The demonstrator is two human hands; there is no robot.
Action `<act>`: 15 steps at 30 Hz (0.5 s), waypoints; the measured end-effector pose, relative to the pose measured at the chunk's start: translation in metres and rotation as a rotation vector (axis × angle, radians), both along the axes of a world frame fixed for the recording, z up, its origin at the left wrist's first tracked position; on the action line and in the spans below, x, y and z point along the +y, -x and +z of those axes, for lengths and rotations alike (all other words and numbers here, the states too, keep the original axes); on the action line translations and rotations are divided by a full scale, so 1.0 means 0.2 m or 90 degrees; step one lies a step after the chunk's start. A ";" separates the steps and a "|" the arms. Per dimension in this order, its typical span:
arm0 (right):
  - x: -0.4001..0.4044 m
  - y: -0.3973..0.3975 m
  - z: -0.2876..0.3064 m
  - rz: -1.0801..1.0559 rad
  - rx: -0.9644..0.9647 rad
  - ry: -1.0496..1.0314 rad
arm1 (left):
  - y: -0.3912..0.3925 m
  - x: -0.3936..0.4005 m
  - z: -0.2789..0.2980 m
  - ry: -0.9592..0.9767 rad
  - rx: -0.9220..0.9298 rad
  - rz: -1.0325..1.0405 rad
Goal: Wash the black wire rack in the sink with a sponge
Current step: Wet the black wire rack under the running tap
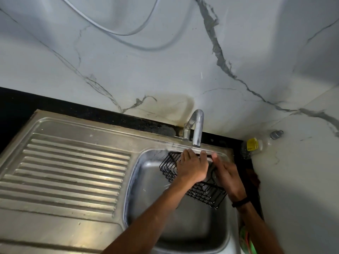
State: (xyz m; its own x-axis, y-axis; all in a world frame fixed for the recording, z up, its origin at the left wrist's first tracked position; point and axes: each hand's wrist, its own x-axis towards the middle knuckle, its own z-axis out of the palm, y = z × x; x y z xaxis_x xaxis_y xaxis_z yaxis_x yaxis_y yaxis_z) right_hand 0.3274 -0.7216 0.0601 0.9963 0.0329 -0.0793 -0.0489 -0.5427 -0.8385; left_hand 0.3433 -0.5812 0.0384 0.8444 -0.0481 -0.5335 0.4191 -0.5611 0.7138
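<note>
Here the black wire rack (200,191) sits tilted in the sink (183,226) under the tap (197,129), the left hand (191,168) gripping its top edge, the right hand (228,176) seemingly flat against it.

both hands (191,168) (227,174) extended forward, fingers straight.

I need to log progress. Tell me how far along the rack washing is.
Done: the black wire rack is in the sink, under the tap. In hand: the left hand and right hand are both on it. Left: no sponge or running water shows, so scrubbing and rinsing appear still to come.
</note>
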 end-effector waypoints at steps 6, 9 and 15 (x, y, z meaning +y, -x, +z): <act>-0.06 0.23 0.08 -0.056 -0.051 -0.080 | -0.14 0.05 -0.15 -0.054 0.050 0.016; -0.08 0.32 0.12 -0.064 -0.090 -0.117 | -0.16 0.12 -0.21 -0.042 0.076 0.107; -0.11 0.35 0.07 -0.202 -0.111 -0.225 | -0.18 0.39 -0.20 0.301 0.459 0.133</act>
State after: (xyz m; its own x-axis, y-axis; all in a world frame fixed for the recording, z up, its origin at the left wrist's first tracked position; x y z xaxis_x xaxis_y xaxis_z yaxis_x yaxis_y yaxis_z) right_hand 0.2574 -0.7437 0.0745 0.9590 -0.2787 0.0511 -0.0078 -0.2061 -0.9785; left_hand 0.3788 -0.5041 -0.0020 0.3273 -0.2800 -0.9025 0.9171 -0.1361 0.3748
